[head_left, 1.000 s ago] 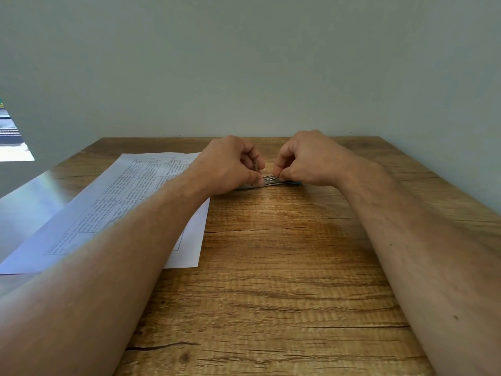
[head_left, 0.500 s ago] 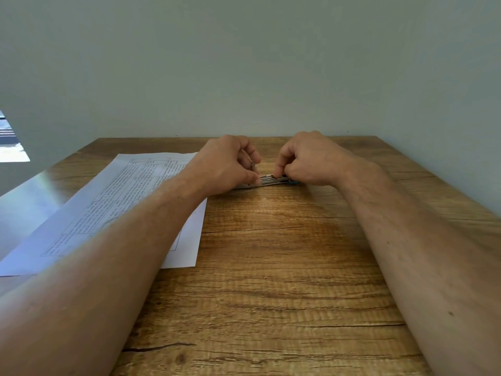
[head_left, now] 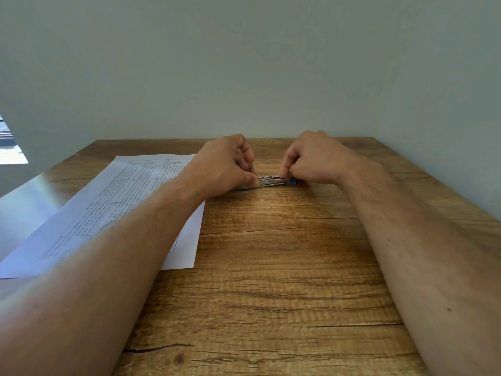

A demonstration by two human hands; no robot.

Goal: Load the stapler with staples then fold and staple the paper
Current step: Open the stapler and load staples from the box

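A small stapler lies flat on the wooden table, its metal channel showing and a bit of blue base at its right end. My left hand is curled at the stapler's left end, thumb on it, with a small metal piece pinched upright in its fingers. My right hand is curled at the right end, fingertips pressing on the metal channel. A printed sheet of paper lies flat to the left, partly under my left forearm.
The wooden table ends at a pale wall just behind the hands, and another wall runs along its right side. Bare wood lies between my forearms.
Both hands have stayed at the stapler. My right fingers shifted slightly along the metal channel; the view drifted a little.
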